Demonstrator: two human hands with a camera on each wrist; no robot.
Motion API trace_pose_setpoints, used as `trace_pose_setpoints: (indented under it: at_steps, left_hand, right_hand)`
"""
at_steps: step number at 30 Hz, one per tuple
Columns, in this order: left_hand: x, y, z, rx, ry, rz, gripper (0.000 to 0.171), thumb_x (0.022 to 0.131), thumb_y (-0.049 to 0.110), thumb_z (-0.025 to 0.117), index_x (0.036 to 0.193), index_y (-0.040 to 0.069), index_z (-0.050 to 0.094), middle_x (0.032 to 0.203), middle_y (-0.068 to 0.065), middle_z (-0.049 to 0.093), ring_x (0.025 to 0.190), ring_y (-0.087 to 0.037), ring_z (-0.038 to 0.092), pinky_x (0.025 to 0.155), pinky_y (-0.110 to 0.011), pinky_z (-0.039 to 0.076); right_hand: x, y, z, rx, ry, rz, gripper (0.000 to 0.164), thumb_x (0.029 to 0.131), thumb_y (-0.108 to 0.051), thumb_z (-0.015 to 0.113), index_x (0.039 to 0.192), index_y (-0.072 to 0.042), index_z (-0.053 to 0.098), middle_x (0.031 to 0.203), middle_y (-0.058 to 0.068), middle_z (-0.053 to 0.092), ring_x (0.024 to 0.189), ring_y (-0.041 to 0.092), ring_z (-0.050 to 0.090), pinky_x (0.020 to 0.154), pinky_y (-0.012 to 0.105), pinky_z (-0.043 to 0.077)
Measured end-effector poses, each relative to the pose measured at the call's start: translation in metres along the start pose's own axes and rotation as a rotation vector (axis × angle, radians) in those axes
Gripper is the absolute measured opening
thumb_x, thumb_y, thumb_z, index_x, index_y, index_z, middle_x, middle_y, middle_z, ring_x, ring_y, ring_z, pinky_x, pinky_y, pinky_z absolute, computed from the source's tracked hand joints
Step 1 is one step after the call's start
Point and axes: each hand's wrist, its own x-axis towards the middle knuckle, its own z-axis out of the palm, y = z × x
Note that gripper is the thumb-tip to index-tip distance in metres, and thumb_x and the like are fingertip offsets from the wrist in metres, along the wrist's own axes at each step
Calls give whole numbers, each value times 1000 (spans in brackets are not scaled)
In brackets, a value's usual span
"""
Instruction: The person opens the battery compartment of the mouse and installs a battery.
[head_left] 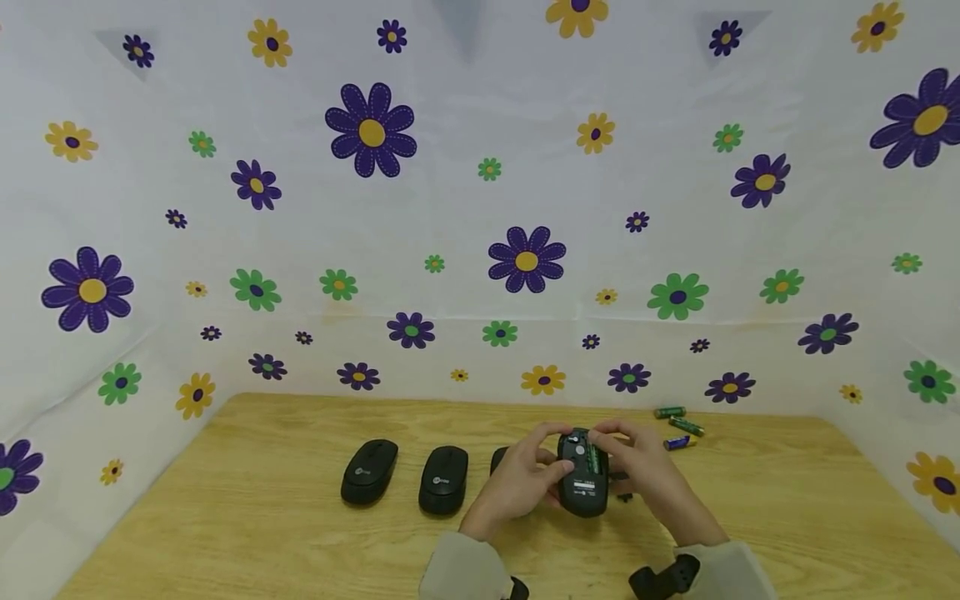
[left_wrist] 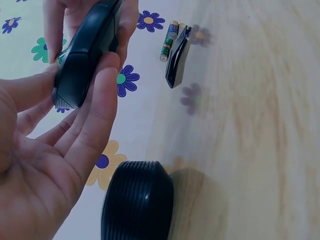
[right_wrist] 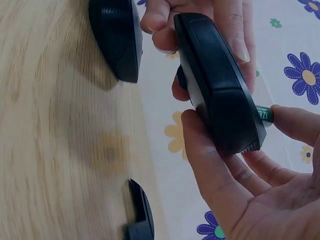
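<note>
Both hands hold a black computer mouse (head_left: 583, 497) with its underside up, over the table. Its battery compartment is uncovered, and a green battery (head_left: 593, 458) lies in the slot. My left hand (head_left: 522, 477) grips the mouse along its left side, fingers at the far end. On the other side my right hand (head_left: 643, 465) holds the mouse between thumb and fingers. In the right wrist view a digit of that hand touches the end of the green battery (right_wrist: 265, 114), which sticks out from the mouse's underside. A black battery cover (left_wrist: 178, 59) lies on the table near the right hand.
Two black mice, one far left (head_left: 369, 472) and one beside it (head_left: 443, 481), stand on the wooden table (head_left: 285, 500). A third mouse (head_left: 498, 457) is partly hidden behind the left hand. Two green batteries (head_left: 686, 427) and a blue one (head_left: 677, 443) lie back right. Flowered cloth (head_left: 450, 208) surrounds the table.
</note>
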Motion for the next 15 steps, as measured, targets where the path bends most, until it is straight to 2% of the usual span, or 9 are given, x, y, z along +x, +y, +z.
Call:
trace_pose_setpoints:
  at_steps: [9,15]
  left_hand:
    - [-10,4,-1,-7,-13,-22,42,101,6,63,141,17,54,88,-6,68,61,-26,67,57,-43,62]
    - [-16,7,-1,-1,-22,-3,41,101,5,62,140,15,54,85,-6,68,61,-33,68,57,-43,62]
  right_hand:
    - [-6,1,4,48,-25,-2,34,103,-17,59,124,9,54,112,23,66,80,24,70,66,45,64]
    - [-13,-1,3,84,-70,-24,31,103,-14,58,122,10,54,107,19,67,81,25,71,67,46,64]
